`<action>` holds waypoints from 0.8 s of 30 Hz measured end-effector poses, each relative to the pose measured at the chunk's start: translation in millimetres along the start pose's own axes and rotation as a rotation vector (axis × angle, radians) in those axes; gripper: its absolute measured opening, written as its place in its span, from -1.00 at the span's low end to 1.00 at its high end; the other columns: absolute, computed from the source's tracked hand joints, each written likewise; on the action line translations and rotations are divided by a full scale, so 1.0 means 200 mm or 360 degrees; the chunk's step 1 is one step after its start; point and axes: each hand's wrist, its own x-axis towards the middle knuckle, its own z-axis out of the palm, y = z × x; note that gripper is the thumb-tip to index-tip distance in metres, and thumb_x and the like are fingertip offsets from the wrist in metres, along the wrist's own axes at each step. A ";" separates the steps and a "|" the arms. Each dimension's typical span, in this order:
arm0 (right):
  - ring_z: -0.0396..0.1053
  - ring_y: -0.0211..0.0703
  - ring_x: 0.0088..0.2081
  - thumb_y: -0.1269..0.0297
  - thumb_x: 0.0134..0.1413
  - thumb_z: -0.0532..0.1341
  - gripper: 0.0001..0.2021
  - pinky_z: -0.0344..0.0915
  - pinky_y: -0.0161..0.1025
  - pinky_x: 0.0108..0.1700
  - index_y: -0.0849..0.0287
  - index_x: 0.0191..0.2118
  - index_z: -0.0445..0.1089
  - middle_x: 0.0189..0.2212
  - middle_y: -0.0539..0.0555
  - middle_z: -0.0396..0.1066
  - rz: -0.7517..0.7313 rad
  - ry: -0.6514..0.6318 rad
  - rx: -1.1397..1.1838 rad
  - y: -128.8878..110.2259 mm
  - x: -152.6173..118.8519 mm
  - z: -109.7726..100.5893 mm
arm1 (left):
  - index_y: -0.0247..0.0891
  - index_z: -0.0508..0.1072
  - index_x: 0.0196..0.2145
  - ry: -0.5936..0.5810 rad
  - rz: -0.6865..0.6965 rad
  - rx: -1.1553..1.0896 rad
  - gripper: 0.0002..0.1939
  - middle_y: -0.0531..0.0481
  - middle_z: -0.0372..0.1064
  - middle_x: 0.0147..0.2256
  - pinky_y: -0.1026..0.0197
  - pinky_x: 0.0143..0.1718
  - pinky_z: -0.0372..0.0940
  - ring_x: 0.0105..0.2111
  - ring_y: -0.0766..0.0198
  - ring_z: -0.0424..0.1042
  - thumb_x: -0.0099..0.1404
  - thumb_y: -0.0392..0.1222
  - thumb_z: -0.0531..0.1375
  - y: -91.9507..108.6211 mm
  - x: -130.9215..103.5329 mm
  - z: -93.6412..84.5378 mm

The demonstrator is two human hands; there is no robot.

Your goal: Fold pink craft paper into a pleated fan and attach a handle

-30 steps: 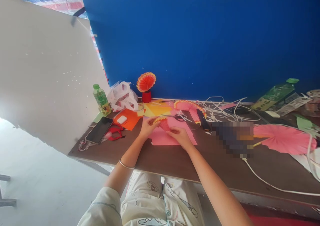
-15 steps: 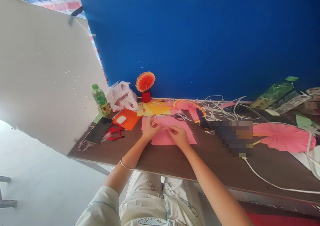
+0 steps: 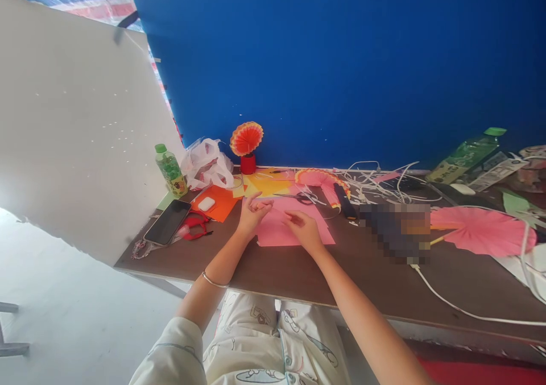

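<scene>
The 2 hands have parted: the small pleated red-and-yellow paper piece seen between them 1.0 s ago is out of sight, and whether a hand hides it is unclear. The left hand (image 3: 251,219) is loosely spread, no object visible in it. The right hand (image 3: 303,230) has its fingertips drawn close; I cannot tell if they pinch anything. Both are above or beside the flat pink paper sheets (image 3: 277,232), so no pleat is being worked between them.
</scene>
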 end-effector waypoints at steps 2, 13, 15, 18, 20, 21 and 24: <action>0.41 -0.09 -0.33 0.01 -0.17 0.28 -0.63 0.39 -0.14 -0.26 0.21 -0.30 0.45 -0.35 0.14 0.47 0.0148 -0.0067 0.0130 0.00 0.01 -0.01 | -0.28 0.29 -0.09 -0.0048 -0.0052 -0.0098 -0.42 -0.07 0.47 -0.33 0.02 0.07 0.08 -0.13 0.16 0.41 -0.09 -0.35 0.37 0.01 0.01 -0.01; 0.35 -0.22 -0.47 0.01 -0.15 0.26 -0.67 0.35 -0.25 -0.38 0.21 -0.38 0.42 -0.49 0.06 0.40 0.0248 -0.0155 0.0332 -0.05 0.01 -0.04 | -0.27 0.42 -0.19 -0.0172 -0.0261 -0.0221 -0.54 -0.09 0.44 -0.20 0.06 0.13 0.04 -0.05 0.15 0.35 -0.10 -0.40 0.36 0.03 0.00 0.00; 0.31 -0.24 -0.50 0.00 -0.13 0.25 -0.68 0.32 -0.27 -0.43 0.20 -0.45 0.38 -0.53 0.03 0.36 0.0187 -0.0162 0.0301 -0.05 0.01 -0.04 | -0.25 0.42 -0.17 -0.0166 -0.0297 -0.0267 -0.54 -0.07 0.43 -0.18 0.08 0.13 0.04 -0.04 0.16 0.34 -0.09 -0.39 0.36 0.03 0.00 0.00; 0.32 -0.23 -0.47 0.00 -0.10 0.23 -0.69 0.32 -0.27 -0.41 0.19 -0.45 0.36 -0.53 0.02 0.35 0.0130 -0.0118 0.0229 -0.04 0.00 -0.03 | -0.25 0.44 -0.20 -0.0151 -0.0295 -0.0228 -0.57 -0.06 0.44 -0.19 0.08 0.13 0.04 -0.04 0.17 0.34 -0.09 -0.38 0.36 0.02 0.00 -0.01; 0.36 -0.18 -0.37 0.01 -0.11 0.24 -0.69 0.34 -0.23 -0.31 0.17 -0.36 0.38 -0.43 0.06 0.40 0.0107 -0.0067 0.0205 -0.05 -0.01 -0.01 | -0.26 0.46 -0.23 -0.0182 -0.0293 -0.0124 -0.59 -0.08 0.46 -0.22 0.06 0.12 0.04 -0.05 0.15 0.35 -0.10 -0.36 0.37 0.01 -0.01 -0.01; 0.37 -0.15 -0.32 0.01 -0.12 0.24 -0.67 0.34 -0.21 -0.26 0.17 -0.32 0.39 -0.37 0.08 0.42 0.0095 -0.0069 0.0190 -0.05 -0.01 -0.01 | -0.27 0.47 -0.25 -0.0207 -0.0296 -0.0070 -0.60 -0.09 0.46 -0.25 0.04 0.12 0.04 -0.06 0.13 0.36 -0.11 -0.35 0.38 0.00 -0.01 -0.01; 0.37 -0.13 -0.32 0.00 -0.10 0.23 -0.68 0.33 -0.19 -0.23 0.17 -0.35 0.43 -0.37 0.10 0.44 0.0096 -0.0165 0.0095 -0.07 -0.02 0.01 | -0.28 0.48 -0.26 -0.0290 -0.0343 0.0013 -0.60 -0.11 0.47 -0.28 -0.02 0.11 0.04 -0.07 0.08 0.37 -0.14 -0.33 0.39 0.00 -0.01 -0.01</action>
